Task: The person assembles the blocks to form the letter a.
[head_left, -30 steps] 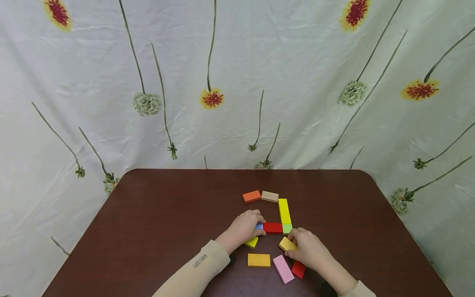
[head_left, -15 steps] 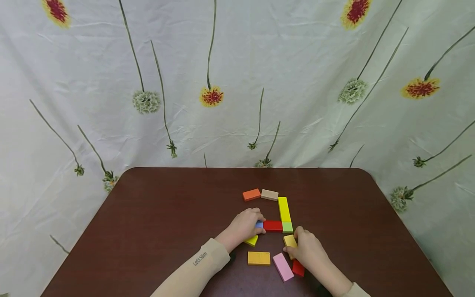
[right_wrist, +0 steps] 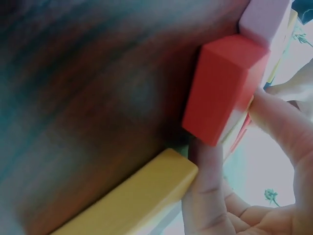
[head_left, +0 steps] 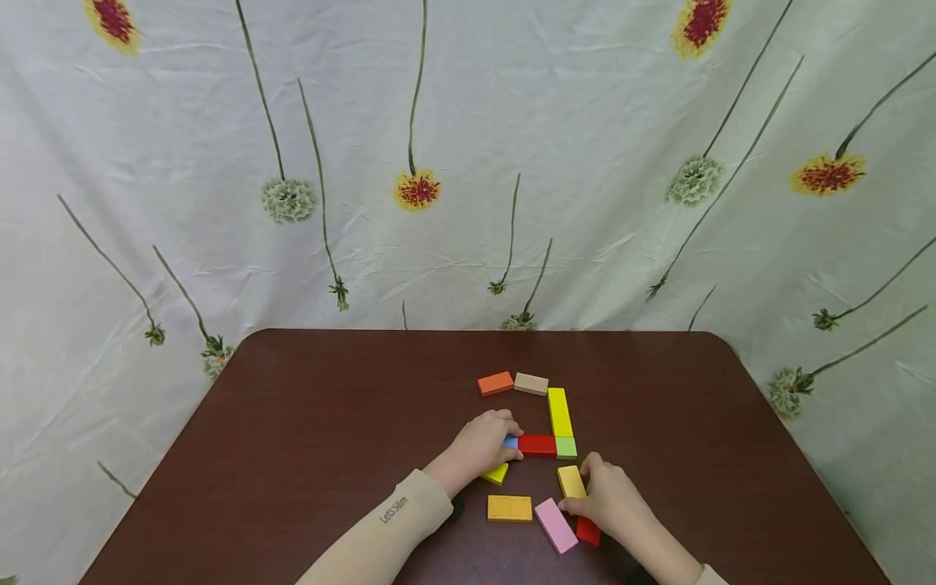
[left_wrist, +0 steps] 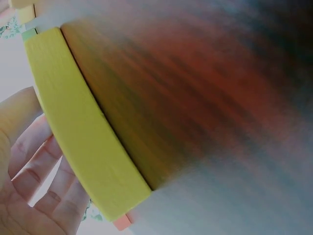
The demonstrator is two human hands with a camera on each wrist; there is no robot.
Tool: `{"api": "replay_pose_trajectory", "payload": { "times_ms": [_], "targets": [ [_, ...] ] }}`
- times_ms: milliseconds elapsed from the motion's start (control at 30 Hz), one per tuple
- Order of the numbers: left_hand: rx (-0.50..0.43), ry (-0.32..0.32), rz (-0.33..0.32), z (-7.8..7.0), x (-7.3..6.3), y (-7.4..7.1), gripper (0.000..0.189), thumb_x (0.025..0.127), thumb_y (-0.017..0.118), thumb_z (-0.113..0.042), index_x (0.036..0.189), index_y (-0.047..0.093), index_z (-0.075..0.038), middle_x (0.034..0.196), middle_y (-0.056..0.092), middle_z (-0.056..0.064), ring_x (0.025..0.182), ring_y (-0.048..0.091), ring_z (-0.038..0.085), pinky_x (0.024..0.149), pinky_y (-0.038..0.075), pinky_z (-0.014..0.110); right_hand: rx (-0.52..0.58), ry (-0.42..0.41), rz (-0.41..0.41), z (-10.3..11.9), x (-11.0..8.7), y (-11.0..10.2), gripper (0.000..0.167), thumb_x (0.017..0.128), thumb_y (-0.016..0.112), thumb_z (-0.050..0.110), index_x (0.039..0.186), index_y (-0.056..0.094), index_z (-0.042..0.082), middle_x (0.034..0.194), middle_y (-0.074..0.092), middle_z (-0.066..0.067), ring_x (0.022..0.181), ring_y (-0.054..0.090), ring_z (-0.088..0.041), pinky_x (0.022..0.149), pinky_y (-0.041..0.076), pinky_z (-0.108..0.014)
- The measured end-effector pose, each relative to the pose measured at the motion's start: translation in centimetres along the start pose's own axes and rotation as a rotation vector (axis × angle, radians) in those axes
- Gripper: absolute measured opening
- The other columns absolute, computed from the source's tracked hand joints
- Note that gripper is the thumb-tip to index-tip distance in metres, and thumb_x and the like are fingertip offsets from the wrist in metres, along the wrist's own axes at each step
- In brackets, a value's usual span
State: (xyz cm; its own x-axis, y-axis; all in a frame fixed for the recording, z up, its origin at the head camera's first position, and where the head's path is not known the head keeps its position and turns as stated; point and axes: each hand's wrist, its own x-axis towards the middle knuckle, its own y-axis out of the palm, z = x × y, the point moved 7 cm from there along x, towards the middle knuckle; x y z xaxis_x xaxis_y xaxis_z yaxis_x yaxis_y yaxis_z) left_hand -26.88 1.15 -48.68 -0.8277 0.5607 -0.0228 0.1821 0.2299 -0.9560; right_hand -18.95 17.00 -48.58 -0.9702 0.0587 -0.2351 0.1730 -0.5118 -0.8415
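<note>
In the head view my left hand (head_left: 478, 443) has its thumb and fingers on either side of a blue block (head_left: 510, 443), mostly covered by the hand. A red block (head_left: 537, 445) and a light green block (head_left: 566, 447) continue the row to its right. Under the left wrist sits a yellow block (head_left: 496, 474), large in the left wrist view. My right hand (head_left: 614, 491) holds a tan-yellow block (head_left: 571, 481) between thumb and fingers, just below the green one. Close to that hand lies another red block (head_left: 588, 530), partly covered; the right wrist view shows it whole (right_wrist: 220, 88).
A long yellow block (head_left: 560, 413) runs back from the green one toward a beige block (head_left: 530, 383) and an orange block (head_left: 496, 383). Nearer me lie an amber block (head_left: 509, 509) and a pink block (head_left: 556, 526). Another yellow block (right_wrist: 142, 196) shows beside the right hand.
The right hand has moved the tan-yellow block slightly right and turned it, so it now points more toward the green block. The left hand keeps its place on the blue block.
</note>
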Motion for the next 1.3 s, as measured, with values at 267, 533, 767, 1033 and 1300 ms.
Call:
{"api": "replay_pose_trajectory", "payload": {
  "times_ms": [267, 533, 767, 1033, 1300],
  "targets": [
    [0.003, -0.006, 0.005, 0.14, 0.08, 0.29, 0.035, 0.084, 0.078, -0.036, 0.113, 0.075, -0.017, 0.105, 0.066, -0.002, 0.091, 0.058, 0.014, 0.086, 0.054, 0.030, 0.023, -0.008, -0.038, -0.09, 0.37, -0.08, 0.051, 0.070, 0.089, 0.027, 0.095, 0.054, 0.000, 0.066, 0.051, -0.004, 0.058, 0.047, -0.015, 0.051, 0.039, -0.024],
    [0.004, -0.005, 0.005, 0.06, 0.03, 0.25, 0.035, 0.084, 0.078, -0.035, 0.113, 0.075, -0.017, 0.105, 0.066, -0.002, 0.092, 0.058, 0.014, 0.086, 0.054, 0.030, 0.027, 0.011, -0.032, -0.25, 0.73, 0.11, 0.051, 0.071, 0.088, 0.028, 0.097, 0.054, 0.000, 0.067, 0.052, -0.005, 0.058, 0.047, -0.015, 0.052, 0.040, -0.024],
    [0.013, 0.000, 0.001, 0.06, 0.05, 0.18, 0.034, 0.084, 0.078, -0.036, 0.112, 0.076, -0.017, 0.103, 0.066, -0.002, 0.090, 0.057, 0.013, 0.085, 0.054, 0.029, 0.032, 0.025, -0.030, -0.15, 0.78, 0.25, 0.052, 0.072, 0.088, 0.030, 0.098, 0.052, 0.000, 0.068, 0.051, -0.006, 0.058, 0.047, -0.016, 0.051, 0.041, -0.024],
    [0.011, 0.000, -0.005, 0.09, 0.12, 0.22, 0.034, 0.083, 0.078, -0.035, 0.112, 0.076, -0.017, 0.103, 0.066, -0.002, 0.089, 0.058, 0.013, 0.085, 0.054, 0.029, 0.032, 0.026, -0.037, -0.10, 0.85, 0.20, 0.053, 0.073, 0.088, 0.031, 0.097, 0.051, 0.001, 0.068, 0.051, -0.006, 0.056, 0.047, -0.016, 0.051, 0.041, -0.024],
    [0.004, 0.000, -0.007, 0.15, 0.14, 0.35, 0.034, 0.083, 0.078, -0.035, 0.112, 0.076, -0.016, 0.103, 0.066, -0.002, 0.090, 0.058, 0.013, 0.085, 0.054, 0.029, 0.034, 0.018, -0.034, -0.07, 0.76, -0.01, 0.053, 0.074, 0.086, 0.033, 0.100, 0.053, 0.000, 0.067, 0.052, -0.005, 0.055, 0.047, -0.015, 0.050, 0.041, -0.024]
  ]
}}
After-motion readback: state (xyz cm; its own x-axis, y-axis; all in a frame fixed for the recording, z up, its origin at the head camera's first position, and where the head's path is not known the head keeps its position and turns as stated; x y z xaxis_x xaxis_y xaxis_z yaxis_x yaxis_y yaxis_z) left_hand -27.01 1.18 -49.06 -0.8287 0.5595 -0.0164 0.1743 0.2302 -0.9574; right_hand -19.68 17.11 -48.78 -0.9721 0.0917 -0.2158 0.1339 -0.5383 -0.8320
